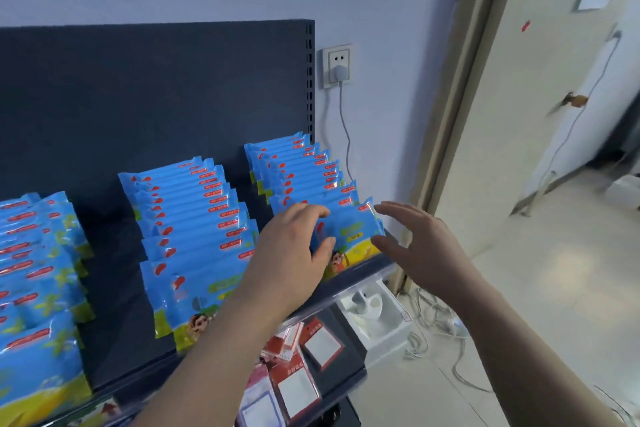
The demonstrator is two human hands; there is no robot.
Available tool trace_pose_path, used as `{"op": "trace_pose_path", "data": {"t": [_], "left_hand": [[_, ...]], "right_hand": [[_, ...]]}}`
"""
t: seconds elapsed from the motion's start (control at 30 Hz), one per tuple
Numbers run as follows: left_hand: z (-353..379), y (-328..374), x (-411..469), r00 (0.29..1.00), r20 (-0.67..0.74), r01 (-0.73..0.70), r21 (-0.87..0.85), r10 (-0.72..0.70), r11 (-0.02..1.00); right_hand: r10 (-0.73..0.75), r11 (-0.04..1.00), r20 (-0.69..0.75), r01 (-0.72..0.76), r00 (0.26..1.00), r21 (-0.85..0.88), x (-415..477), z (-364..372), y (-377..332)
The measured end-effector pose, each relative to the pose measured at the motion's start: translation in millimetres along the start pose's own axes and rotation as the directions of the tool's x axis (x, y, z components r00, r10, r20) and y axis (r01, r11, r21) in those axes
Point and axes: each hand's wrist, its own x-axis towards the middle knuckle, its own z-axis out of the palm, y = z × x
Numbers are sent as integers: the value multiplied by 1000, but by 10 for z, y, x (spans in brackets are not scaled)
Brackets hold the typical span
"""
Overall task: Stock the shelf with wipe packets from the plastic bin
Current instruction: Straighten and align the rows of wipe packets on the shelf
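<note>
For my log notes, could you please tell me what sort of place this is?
Probably a small shop, or a mock one: a dark display shelf holds neat rows of identical wipe packets, with more packaged goods on the tier below.

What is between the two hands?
In the head view, the front blue plastic wipe packet of the rightmost row. The left hand pinches its left part; the open right hand is beside its right edge.
</note>
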Motion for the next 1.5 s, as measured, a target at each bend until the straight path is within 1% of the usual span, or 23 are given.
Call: {"op": "trace_pose_path", "data": {"t": [0.1,0.17,0.27,0.37,0.5,0.6,0.67,0.77,0.87,0.93,1.0,1.17,1.3,1.4,1.5], "left_hand": [[-33,-20,-207,991,59,-115,-32,117,993],[-37,-42,-388,973,103,-198,-75,205,977],[21,-37,-728,933,172,-293,-145,316,945],[184,66,-1140,870,280,-359,-208,407,910],[433,347,-1767,734,431,-439,-288,525,851],[624,571,-2216,628,511,-467,-355,587,810],[770,700,-2500,570,564,-464,-379,597,801],[1037,874,-2942,487,654,-421,-405,579,812],[1396,1059,-3395,394,751,-401,-377,529,835],[1680,1175,-3699,337,810,-387,-345,479,855],[1966,1253,-3968,296,863,-364,-294,409,884],[2821,1298,-4534,190,944,-363,-188,270,913],[3475,1178,-4882,127,972,-427,-127,198,895],[3992,998,-5140,70,988,-472,-89,138,877],[4490,803,-5343,30,993,-580,-73,111,812]], "right_hand": [[47,998,-83,-50,995,-30,-376,41,-99],[104,994,-138,-109,985,-29,-703,65,-180],[244,968,-199,-251,949,-11,-1329,111,-281],[388,915,-222,-403,894,-26,-2079,146,-310],[618,773,-201,-634,760,-24,-3104,110,-301],[731,660,-212,-751,649,-24,-3823,42,-248],[789,589,-199,-808,581,-22,-4260,-6,-208],[869,472,-179,-881,461,26,-4904,-32,-114],[927,359,-147,-930,345,79,-5558,12,56],[953,295,-98,-953,287,73,-5973,77,223],[969,248,-30,-967,246,63,-6329,172,403],[976,184,116,-983,186,26,-7072,594,916],[979,89,173,-988,110,123,-7467,1017,1277],[968,36,239,-980,84,197,-7685,1373,1530],[953,-6,294,-968,70,250,-7812,1710,1765]]}}
